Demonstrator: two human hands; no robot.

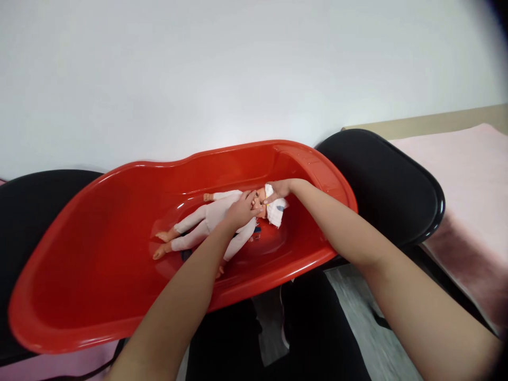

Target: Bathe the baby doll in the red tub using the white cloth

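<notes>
Your right hand (280, 190) clasps the white cap (277, 212); your left hand (240, 210) clasps the doll (216, 210) around its chin.

Glossy plastic tub (91, 259), matt cloth cap (273, 214), smooth pale wall (238, 69)

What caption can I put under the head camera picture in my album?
Left hand and right hand at the head end of a doll lying in a red tub.

Beyond the right hand (281, 189), a white wall (254, 69) is rising; to its right a black seat (381, 182) is standing, and farther right pink cloth (464, 174) is lying; below, grey flooring (353, 307) is showing.
</notes>
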